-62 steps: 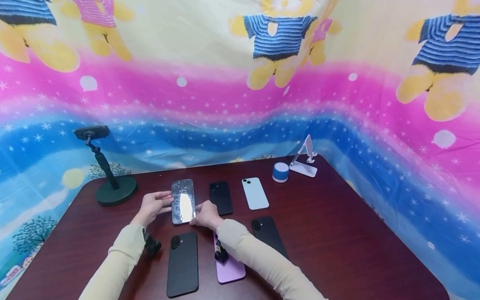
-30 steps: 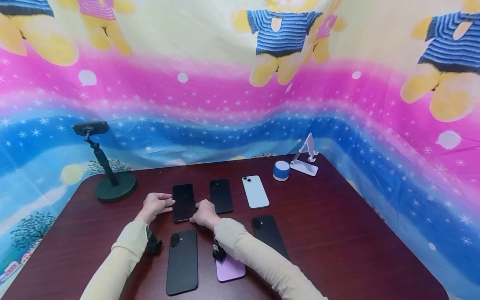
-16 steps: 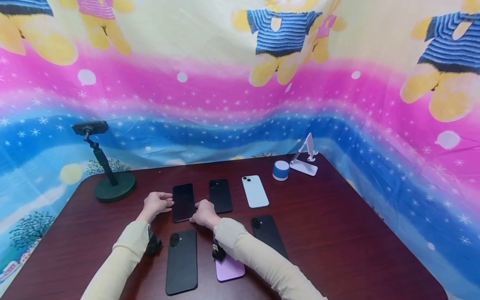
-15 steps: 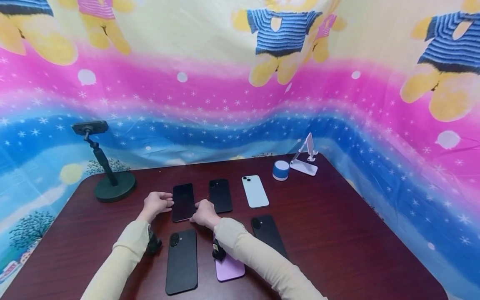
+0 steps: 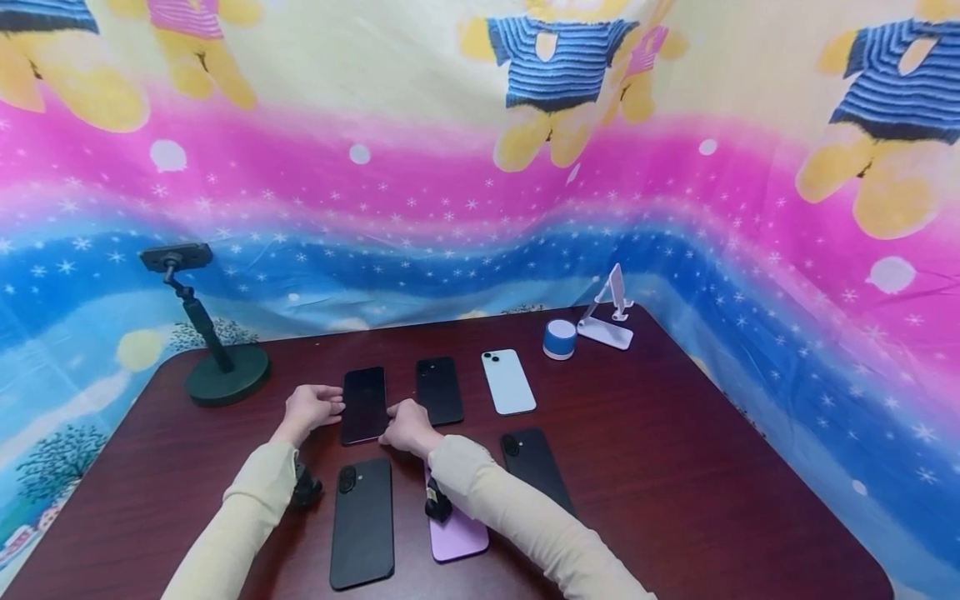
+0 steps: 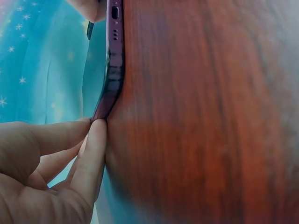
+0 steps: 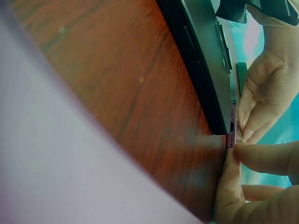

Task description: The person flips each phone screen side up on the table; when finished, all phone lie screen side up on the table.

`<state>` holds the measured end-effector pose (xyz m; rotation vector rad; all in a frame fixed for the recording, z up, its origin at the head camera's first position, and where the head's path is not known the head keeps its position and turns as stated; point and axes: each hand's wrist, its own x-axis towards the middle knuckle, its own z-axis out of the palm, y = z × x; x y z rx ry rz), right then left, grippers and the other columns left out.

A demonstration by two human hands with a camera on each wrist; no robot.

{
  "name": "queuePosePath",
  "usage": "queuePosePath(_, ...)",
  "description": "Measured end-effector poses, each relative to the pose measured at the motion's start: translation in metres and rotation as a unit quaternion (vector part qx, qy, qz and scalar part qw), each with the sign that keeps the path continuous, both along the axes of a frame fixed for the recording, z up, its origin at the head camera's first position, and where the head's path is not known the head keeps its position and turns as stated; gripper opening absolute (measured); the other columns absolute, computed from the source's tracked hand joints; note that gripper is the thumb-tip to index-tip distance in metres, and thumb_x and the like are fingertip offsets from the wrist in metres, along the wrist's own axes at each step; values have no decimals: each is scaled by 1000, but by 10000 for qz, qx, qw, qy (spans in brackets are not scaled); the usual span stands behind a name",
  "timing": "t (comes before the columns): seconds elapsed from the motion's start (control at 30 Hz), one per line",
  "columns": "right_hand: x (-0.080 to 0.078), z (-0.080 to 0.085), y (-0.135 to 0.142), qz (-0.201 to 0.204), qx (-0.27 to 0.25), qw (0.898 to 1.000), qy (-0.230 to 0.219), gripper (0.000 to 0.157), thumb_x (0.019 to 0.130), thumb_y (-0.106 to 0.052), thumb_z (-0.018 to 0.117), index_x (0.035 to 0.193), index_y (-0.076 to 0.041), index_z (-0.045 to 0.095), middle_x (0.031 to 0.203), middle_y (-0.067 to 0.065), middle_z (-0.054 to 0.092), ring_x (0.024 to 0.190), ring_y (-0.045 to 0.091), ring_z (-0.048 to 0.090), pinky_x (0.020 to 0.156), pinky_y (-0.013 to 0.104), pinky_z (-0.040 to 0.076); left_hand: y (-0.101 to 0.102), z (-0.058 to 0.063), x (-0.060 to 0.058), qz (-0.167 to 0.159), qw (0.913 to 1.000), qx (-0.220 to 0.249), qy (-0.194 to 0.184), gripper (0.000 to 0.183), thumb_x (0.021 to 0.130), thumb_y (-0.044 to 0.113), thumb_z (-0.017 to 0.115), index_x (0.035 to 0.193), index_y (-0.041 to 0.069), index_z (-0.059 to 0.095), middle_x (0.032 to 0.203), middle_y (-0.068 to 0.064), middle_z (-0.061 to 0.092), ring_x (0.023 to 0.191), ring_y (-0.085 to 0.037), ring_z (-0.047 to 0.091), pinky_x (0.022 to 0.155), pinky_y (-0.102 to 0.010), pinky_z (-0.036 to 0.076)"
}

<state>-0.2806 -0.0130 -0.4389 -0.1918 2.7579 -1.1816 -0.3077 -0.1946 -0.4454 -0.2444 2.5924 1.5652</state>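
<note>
A smartphone [image 5: 364,404] lies face up on the table, its dark screen showing and its purple edge with the charging port [image 6: 115,13] visible in the left wrist view. My left hand [image 5: 309,410] pinches its left edge, thumb and fingertips meeting at the corner in the left wrist view. At the lower right corner my right hand [image 5: 410,428] pinches the same phone. The right wrist view has its purple bottom edge [image 7: 232,140] between thumb and finger. Closest around are a black phone [image 5: 363,525] below, another black phone [image 5: 442,392] to the right, and a purple phone [image 5: 457,537] partly under the right wrist.
A white phone [image 5: 510,382] and a third black phone [image 5: 534,462], partly hidden by the right sleeve, lie to the right. A dark green phone stand [image 5: 227,373] stands at back left. A blue and white cylinder [image 5: 559,340] and a white folding stand [image 5: 606,333] are at back right.
Two seconds ago the phone's screen was full of bright reflection and sat higher in view; now it is dark and flat on the table. Both hands have kept hold of it, barely moving.
</note>
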Motion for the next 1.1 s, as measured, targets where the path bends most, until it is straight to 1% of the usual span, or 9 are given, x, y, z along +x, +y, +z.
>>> queuePosePath(0.23,0,0,0,-3,-70,10000,-40,48,72,-8,82,118,-2,68,91,4,75,104,18,63,88,23,51,0,-3,-2,46,10000,-67,-37,36,94,-9,48,130,-14,50,125,-34,56,114,-39,60,78,-33,57)
queuePosePath(0.37,1,-1,0,8,-107,9999,-25,47,71,-7,82,116,-2,69,87,4,74,103,19,63,86,22,51,-2,-2,-1,13,9999,-97,-27,38,93,-9,50,130,-15,49,126,-34,55,113,-39,60,78,-34,57)
queuePosePath(0.53,-1,0,0,60,-43,10000,-22,46,72,-8,82,116,-2,69,88,4,75,103,20,63,88,23,51,-2,0,0,-23,9999,-112,-16,38,92,-10,51,130,-15,49,125,-34,56,113,-39,60,78,-34,57)
queuePosePath(0.63,-2,0,1,80,2,10000,4,47,72,-8,81,116,-2,69,89,5,75,102,19,64,87,23,51,-1,2,-2,-30,9999,-162,-21,38,93,-5,53,130,-14,50,124,-33,56,110,-38,62,77,-34,58)
queuePosePath(0.7,-2,1,2,81,-36,10000,-36,48,72,-9,82,117,-2,68,91,5,74,102,19,64,86,23,51,0,3,-3,1,9995,-321,-17,38,94,1,55,129,-13,51,122,-32,59,105,-35,65,75,-33,58)
queuePosePath(0.83,-2,3,5,138,-384,9986,-333,53,72,-11,83,121,0,64,90,7,73,91,16,65,79,24,53,2,10,-5,116,9969,-781,71,42,94,17,60,127,-8,55,114,-27,65,94,-31,66,74,-37,58)
queuePosePath(0.93,0,4,12,251,-711,9958,-528,55,73,-10,82,122,2,59,89,7,71,76,13,67,71,23,53,7,16,-7,128,9941,-1031,318,47,93,25,61,127,-6,55,115,-25,65,100,-35,63,81,-43,54)
queuePosePath(1.0,1,4,19,317,-1004,9922,-669,55,74,-8,81,122,4,57,90,9,70,69,14,68,65,24,55,13,19,-8,57,9922,-1117,542,48,92,27,62,127,-6,56,118,-26,64,107,-38,61,87,-47,51)
queuePosePath(1.1,1,8,34,342,-1298,9880,-761,53,75,-6,80,121,5,56,94,11,69,69,16,69,63,26,56,24,26,-11,-83,9892,-1213,814,49,91,30,63,126,-4,57,120,-25,63,114,-40,56,95,-49,47)
